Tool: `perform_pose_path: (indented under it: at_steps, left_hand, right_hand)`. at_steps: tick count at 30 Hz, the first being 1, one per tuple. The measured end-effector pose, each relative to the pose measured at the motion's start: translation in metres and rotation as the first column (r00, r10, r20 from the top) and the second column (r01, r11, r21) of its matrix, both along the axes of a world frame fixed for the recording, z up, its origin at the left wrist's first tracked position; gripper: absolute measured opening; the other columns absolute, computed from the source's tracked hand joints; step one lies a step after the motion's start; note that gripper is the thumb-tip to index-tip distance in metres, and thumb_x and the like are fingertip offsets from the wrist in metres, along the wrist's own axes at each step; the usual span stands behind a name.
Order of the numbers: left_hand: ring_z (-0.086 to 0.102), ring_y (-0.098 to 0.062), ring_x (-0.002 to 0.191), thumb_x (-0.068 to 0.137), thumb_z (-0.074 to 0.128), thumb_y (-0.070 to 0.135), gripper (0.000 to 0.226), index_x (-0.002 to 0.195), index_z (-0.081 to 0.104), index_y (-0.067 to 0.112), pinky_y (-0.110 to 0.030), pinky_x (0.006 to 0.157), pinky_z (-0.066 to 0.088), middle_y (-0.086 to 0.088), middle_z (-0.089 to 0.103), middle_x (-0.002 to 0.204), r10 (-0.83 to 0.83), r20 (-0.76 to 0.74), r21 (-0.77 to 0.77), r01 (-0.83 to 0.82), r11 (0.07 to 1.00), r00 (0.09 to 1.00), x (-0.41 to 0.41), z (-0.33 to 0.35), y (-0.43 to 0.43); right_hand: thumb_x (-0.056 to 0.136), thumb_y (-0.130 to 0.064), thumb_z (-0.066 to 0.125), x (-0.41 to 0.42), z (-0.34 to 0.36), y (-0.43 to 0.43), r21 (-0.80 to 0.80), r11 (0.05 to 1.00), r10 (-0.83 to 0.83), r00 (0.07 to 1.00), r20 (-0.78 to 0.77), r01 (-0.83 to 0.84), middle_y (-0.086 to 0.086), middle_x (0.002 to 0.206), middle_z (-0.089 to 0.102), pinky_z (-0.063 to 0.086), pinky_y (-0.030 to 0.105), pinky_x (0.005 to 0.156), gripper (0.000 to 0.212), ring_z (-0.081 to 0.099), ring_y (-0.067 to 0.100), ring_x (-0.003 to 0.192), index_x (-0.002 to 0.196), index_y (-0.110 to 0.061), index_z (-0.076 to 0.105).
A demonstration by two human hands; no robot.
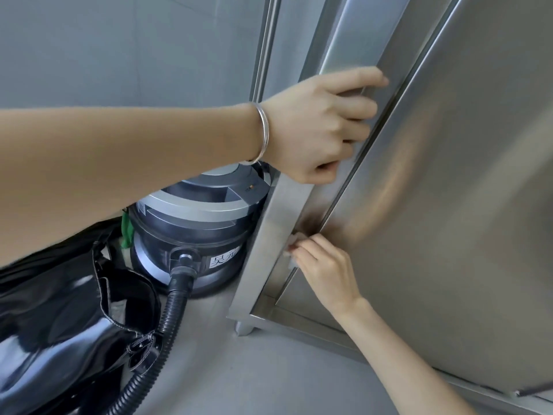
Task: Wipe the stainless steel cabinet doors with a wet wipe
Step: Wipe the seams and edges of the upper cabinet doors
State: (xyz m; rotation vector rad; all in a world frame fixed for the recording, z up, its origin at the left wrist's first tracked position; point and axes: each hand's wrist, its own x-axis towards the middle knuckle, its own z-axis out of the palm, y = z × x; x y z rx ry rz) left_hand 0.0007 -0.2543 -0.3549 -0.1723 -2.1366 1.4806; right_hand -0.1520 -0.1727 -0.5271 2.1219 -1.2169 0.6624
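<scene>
A stainless steel cabinet door (449, 175) fills the right side, swung partly outward. My left hand (317, 127), with a silver bangle on the wrist, grips the door's left edge, fingers curled round it. Lower down, my right hand (326, 268) pinches a small white wet wipe (291, 253) and presses it against the steel frame (269, 250) by the door's lower left edge. Most of the wipe is hidden under my fingers.
A grey drum vacuum cleaner (203, 235) with a black ribbed hose (167, 319) stands on the floor just left of the cabinet. A glossy black bag (68, 310) lies at the lower left. The cabinet's foot (245, 326) rests on the grey floor; a grey wall is behind.
</scene>
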Motion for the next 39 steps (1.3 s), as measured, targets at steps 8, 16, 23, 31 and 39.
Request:
perform_pose_path:
  at_steps: [8, 16, 23, 31, 39]
  left_hand:
    - [0.055, -0.028, 0.074, 0.075, 0.052, 0.017, 0.017, 0.061, 0.060, 0.011, -0.047, 0.109, 0.038, -0.006, 0.056, 0.068, -0.016, -0.051, 0.036, 0.017, 0.999, 0.999, 0.000, -0.067, -0.016]
    - [0.052, -0.030, 0.071, 0.074, 0.047, 0.012, 0.017, 0.063, 0.059, 0.008, -0.049, 0.111, 0.036, -0.008, 0.056, 0.068, -0.012, -0.129, 0.019, 0.014, 1.000, 0.992, 0.001, -0.075, -0.006]
    - [0.051, -0.029, 0.072, 0.073, 0.044, 0.012, 0.018, 0.062, 0.058, 0.010, -0.050, 0.109, 0.037, -0.006, 0.055, 0.068, 0.023, -0.127, -0.038, -0.028, 0.999, 0.992, -0.005, -0.079, -0.006]
    - [0.053, -0.029, 0.073, 0.074, 0.043, 0.012, 0.019, 0.062, 0.059, 0.011, -0.050, 0.109, 0.037, -0.005, 0.056, 0.068, 0.001, -0.130, -0.068, -0.010, 0.998, 0.991, -0.004, -0.083, -0.007]
    - [0.052, -0.027, 0.070, 0.073, 0.044, 0.011, 0.020, 0.058, 0.057, 0.012, -0.051, 0.106, 0.041, -0.005, 0.053, 0.063, -0.027, -0.127, -0.141, 0.009, 0.990, 0.992, -0.006, -0.090, -0.007]
  right_hand:
    - [0.089, 0.003, 0.059, -0.014, -0.001, -0.012, -0.195, 0.972, 0.128, 0.992, -0.013, -0.128, 0.008, 0.084, 0.070, 0.054, 0.032, 0.066, 0.014, 0.064, 0.024, 0.074, 0.082, 0.001, 0.072]
    - [0.084, -0.010, 0.053, -0.002, -0.076, -0.002, -0.051, 0.994, 0.087, 0.969, -0.232, -0.101, 0.001, 0.058, 0.059, 0.042, 0.023, 0.041, 0.031, 0.058, 0.017, 0.056, 0.053, -0.012, 0.058]
    - [0.093, -0.006, 0.056, -0.011, -0.074, -0.005, -0.214, 0.974, 0.075, 0.997, -0.019, -0.077, 0.001, 0.076, 0.069, 0.052, 0.027, 0.053, 0.024, 0.063, 0.019, 0.067, 0.074, -0.007, 0.071]
    - [0.064, -0.011, 0.084, 0.004, -0.133, 0.002, 0.063, 0.998, -0.015, 0.996, -0.085, 0.020, -0.004, 0.063, 0.064, 0.047, 0.024, 0.044, 0.020, 0.061, 0.015, 0.060, 0.058, -0.016, 0.065]
    - [0.094, -0.009, 0.053, -0.006, -0.114, -0.011, -0.191, 0.981, 0.042, 0.999, -0.014, -0.044, -0.002, 0.074, 0.067, 0.048, 0.027, 0.046, 0.027, 0.061, 0.017, 0.063, 0.073, -0.010, 0.069]
